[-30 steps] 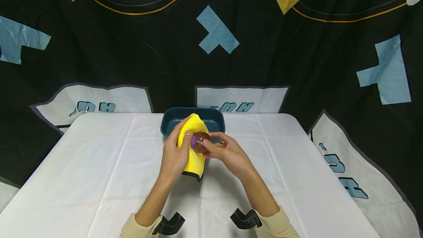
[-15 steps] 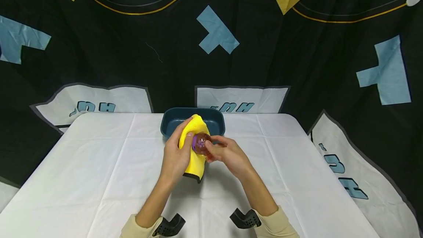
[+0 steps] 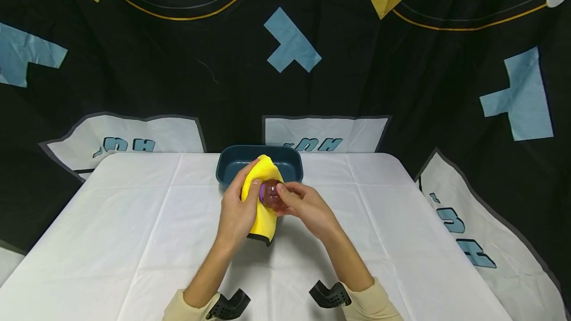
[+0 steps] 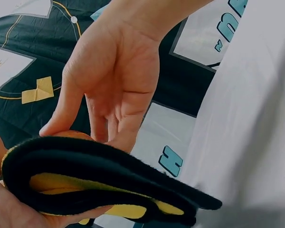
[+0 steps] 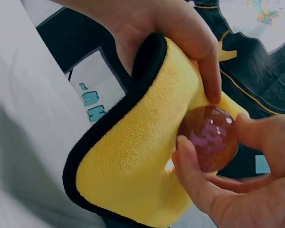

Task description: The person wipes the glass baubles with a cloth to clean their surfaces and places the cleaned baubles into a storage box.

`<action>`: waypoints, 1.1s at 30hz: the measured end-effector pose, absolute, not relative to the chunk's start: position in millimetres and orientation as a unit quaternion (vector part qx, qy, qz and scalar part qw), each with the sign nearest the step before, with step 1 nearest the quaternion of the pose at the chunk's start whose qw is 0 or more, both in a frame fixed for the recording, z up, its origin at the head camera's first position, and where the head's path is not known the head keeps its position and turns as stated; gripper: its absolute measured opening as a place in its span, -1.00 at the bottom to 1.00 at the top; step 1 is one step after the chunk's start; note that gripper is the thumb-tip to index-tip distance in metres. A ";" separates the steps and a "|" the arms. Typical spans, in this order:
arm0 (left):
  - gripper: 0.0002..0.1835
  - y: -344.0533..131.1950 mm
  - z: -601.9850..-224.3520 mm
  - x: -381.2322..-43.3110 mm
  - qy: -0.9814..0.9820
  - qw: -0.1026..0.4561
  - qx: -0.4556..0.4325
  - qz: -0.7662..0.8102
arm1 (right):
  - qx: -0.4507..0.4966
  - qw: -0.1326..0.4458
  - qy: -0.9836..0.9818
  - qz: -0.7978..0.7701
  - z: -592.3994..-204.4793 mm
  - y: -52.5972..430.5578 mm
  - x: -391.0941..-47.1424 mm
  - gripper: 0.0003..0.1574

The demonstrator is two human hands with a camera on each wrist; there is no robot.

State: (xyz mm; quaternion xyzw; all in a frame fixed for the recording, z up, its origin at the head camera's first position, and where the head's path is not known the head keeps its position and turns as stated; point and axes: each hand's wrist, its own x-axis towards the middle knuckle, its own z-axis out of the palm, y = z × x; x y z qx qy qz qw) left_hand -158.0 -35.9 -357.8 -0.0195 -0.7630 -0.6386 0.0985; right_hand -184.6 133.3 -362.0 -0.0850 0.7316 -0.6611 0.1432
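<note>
A folded yellow cloth (image 3: 264,224) with black edging is held in my left hand (image 3: 238,209); it hangs down in front of the tray. My right hand (image 3: 310,207) grips a see-through reddish-brown ball (image 5: 209,137) with a purple patch inside, between thumb and fingers. The ball lies against the cloth's yellow face. In the right wrist view, my left thumb presses the cloth close to the ball's upper edge. The left wrist view shows the cloth's black-edged folds (image 4: 71,154) end-on, with most of the ball hidden behind them.
Just behind my hands stands a dark blue rectangular tray (image 3: 292,160), partly covered by the cloth and left hand. A white cloth covers the table (image 3: 178,241). A black backdrop (image 3: 232,93) with coloured shapes hangs beyond the far edge.
The ball has turned slightly in my right fingers, and the right thumb has shifted over it. Ball and cloth have moved down a little; the left hand's hold is nearly unchanged.
</note>
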 end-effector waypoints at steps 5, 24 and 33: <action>-0.53 -36.9 -358.5 -159.2 -0.762 0.093 -0.010 -0.641 | -0.094 0.143 0.713 -0.680 -357.9 134.0 -182.2 -0.35; -0.55 -35.5 -355.9 -154.9 -0.763 0.095 -0.027 -0.639 | -0.106 0.192 0.716 -0.663 -361.4 142.2 -184.9 -0.41; -0.54 -34.8 -357.8 -156.6 -0.763 0.101 -0.015 -0.638 | -0.096 0.145 0.780 -0.601 -360.9 135.8 -183.0 -0.30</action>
